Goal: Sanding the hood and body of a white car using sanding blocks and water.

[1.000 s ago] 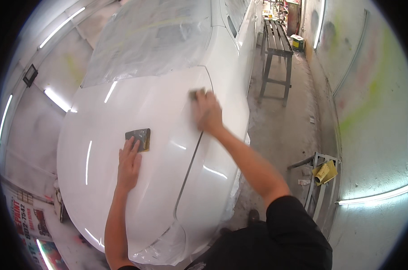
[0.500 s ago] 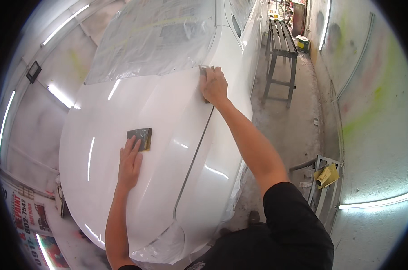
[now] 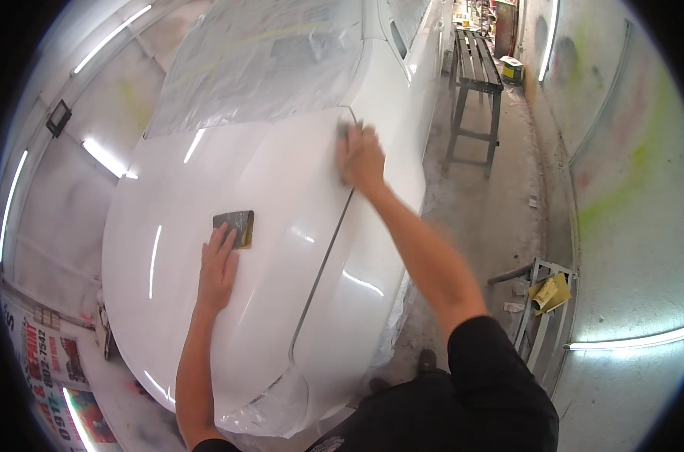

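Note:
A white car hood [image 3: 176, 294] spreads out below me. My left hand [image 3: 219, 273] lies flat on it, fingers stretched out and their tips on a folded dark grey sheet of sandpaper [image 3: 241, 226] with a yellowish-brown back. Farther off, by the hood's right rear corner, my right hand [image 3: 364, 160] is curled over a piece of sandpaper [image 3: 343, 130] pressed against the paint. Motion smears this hand, and only a small grey bit of its sandpaper shows. The dark seam between hood and fender runs beneath that hand.
Clear plastic film [image 3: 259, 68] covers the windshield, and more wraps the headlight [image 3: 270, 407]. On the right stand a slatted bench [image 3: 477, 64] and a metal frame [image 3: 538, 331] bearing yellow paper [image 3: 550, 294]. A paint-stained wall [image 3: 621, 173] borders the aisle.
My right hand has slid slightly toward me and to the right along the hood's edge, with the sandpaper under it. My left hand stays in place on its sheet.

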Action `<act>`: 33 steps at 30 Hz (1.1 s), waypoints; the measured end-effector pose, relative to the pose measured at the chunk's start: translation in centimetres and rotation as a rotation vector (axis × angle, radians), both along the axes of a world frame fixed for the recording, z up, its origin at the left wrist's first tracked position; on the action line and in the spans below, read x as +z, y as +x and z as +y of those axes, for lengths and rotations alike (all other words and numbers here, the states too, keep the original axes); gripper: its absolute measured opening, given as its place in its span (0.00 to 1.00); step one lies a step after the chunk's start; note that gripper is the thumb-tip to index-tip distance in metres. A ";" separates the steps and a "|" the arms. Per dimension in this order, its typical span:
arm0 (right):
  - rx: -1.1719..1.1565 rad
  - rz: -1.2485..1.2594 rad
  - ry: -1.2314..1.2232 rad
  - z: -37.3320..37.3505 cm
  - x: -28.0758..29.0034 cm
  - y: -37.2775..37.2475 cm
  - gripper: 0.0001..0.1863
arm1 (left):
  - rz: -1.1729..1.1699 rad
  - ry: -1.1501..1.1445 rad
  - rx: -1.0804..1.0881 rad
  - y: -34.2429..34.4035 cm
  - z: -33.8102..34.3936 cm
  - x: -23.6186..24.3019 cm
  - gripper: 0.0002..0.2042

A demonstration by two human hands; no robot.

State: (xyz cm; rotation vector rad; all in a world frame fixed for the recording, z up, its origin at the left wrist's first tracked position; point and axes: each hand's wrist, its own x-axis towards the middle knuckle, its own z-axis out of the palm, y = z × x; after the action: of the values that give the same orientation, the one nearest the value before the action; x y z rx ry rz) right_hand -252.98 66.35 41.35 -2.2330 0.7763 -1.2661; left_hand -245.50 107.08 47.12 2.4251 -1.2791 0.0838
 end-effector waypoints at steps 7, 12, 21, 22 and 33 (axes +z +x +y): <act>0.168 -0.099 -0.067 4.5 0.0 -2.9 0.16 | -0.017 -0.032 -0.026 0.3 0.0 0.1 0.25; -0.035 -0.085 0.068 3.8 0.9 -1.1 0.18 | -0.020 -0.036 -0.033 0.3 -0.1 -0.2 0.25; -0.016 -0.146 -0.104 5.2 0.7 -1.2 0.19 | -0.025 -0.043 -0.024 0.0 -0.2 0.3 0.26; -0.015 -0.141 -0.104 4.5 0.8 -0.6 0.19 | -0.021 -0.039 -0.025 0.0 -0.1 0.2 0.26; 0.134 -0.190 -0.070 14.9 0.2 -3.8 0.16 | -0.038 -0.028 -0.016 0.7 2.5 0.0 0.26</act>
State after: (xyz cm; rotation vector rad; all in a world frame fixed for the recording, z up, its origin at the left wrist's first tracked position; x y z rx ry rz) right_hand -256.74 81.24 41.57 -2.1391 0.5108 -1.4334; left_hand -244.85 109.60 47.12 2.4001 -1.3044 0.1432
